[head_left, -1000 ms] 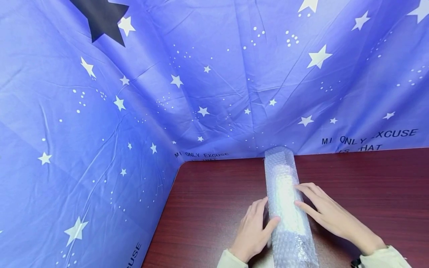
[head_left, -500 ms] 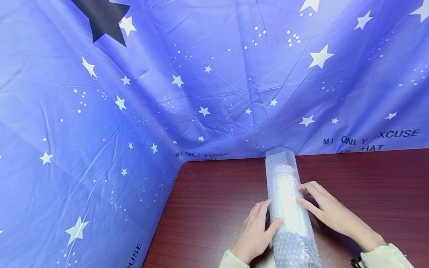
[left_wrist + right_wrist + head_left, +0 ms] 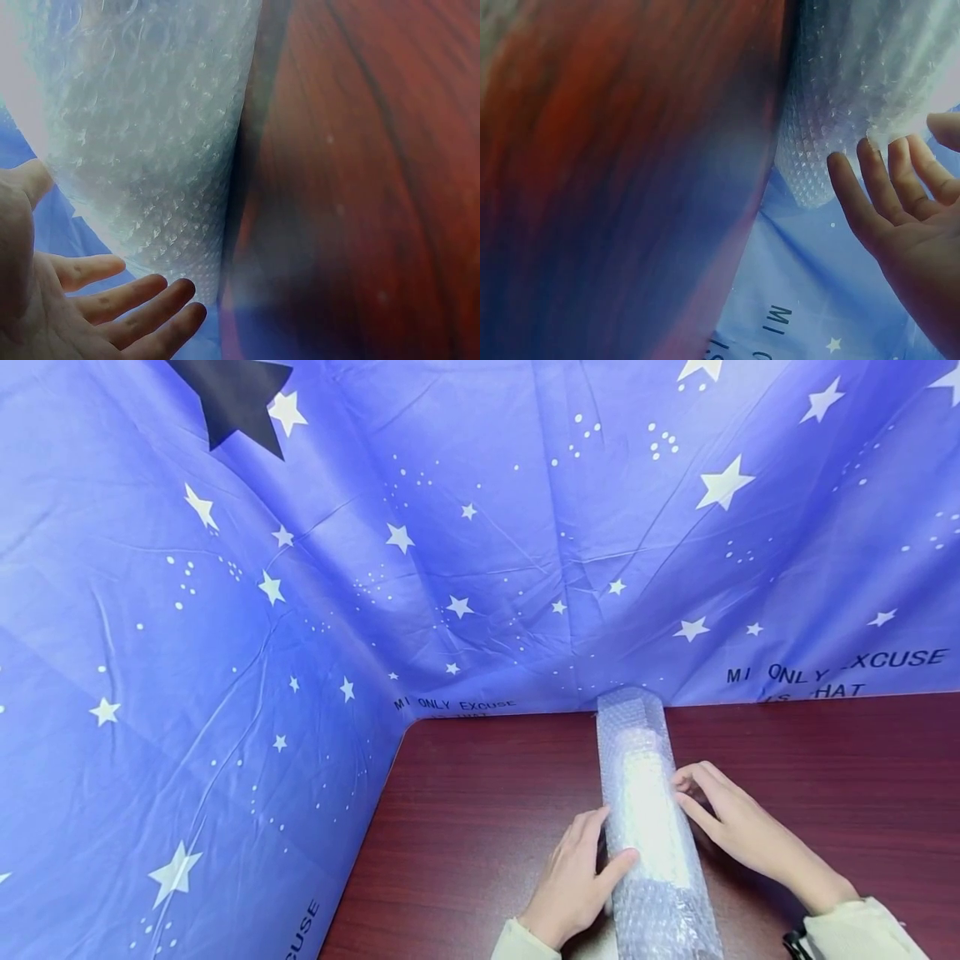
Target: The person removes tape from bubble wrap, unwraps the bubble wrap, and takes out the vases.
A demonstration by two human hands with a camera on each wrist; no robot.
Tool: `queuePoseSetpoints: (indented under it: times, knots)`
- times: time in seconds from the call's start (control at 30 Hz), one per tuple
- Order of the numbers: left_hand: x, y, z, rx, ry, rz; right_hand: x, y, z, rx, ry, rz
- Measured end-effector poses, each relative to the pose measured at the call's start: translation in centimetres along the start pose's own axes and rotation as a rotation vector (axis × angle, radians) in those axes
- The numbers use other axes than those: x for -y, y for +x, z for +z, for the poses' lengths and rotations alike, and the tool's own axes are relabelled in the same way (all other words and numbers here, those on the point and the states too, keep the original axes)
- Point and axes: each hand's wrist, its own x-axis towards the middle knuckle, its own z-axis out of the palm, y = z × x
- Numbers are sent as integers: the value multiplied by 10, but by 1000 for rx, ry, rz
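Note:
A long bubble-wrapped bundle [image 3: 652,827] lies on the table, pointing from the near edge to the back. Something white shows through its clear wrap; what is inside cannot be made out. My left hand [image 3: 573,877] rests along its left side, thumb on the upper surface and fingers extended by the lower flank. At the right side, my right hand [image 3: 738,827] has its lightly bent fingertips right at the wrap's edge. Both wrist views show spread fingers beside the bubble wrap [image 3: 150,135], with the left fingers [image 3: 142,300] uncurled and the right fingers [image 3: 877,180] likewise.
The dark red wood-grain table [image 3: 480,793] reaches back to a blue star-printed curtain [image 3: 480,527]. More of this cloth hangs along the left side. The bundle's far end meets the back curtain. A black band [image 3: 797,945] circles the right wrist.
My right fingertips and thumb have slid back from the bundle's top to its right edge. The left hand keeps its place against the wrap. The whole view has shifted slightly.

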Motion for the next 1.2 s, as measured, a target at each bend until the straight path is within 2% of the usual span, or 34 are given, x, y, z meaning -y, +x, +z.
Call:
queuePoseSetpoints:
  times: [0.13, 0.47, 0.67, 0.97, 1.2]
  knots:
    - [-1, 0, -1, -3, 5, 6, -3, 0, 0, -7, -8, 18]
    - [-2, 0, 0, -2, -4, -1, -6, 0, -4, 38, 14, 140]
    - [-1, 0, 1, 4, -20, -5, -8, 1, -5, 50, 33, 138]
    - [0, 0, 3, 23, -56, -31, -12, 4, -5, 1, -18, 72]
    - [0, -1, 3, 19, -64, -23, -10, 4, -8, 15, -35, 91]
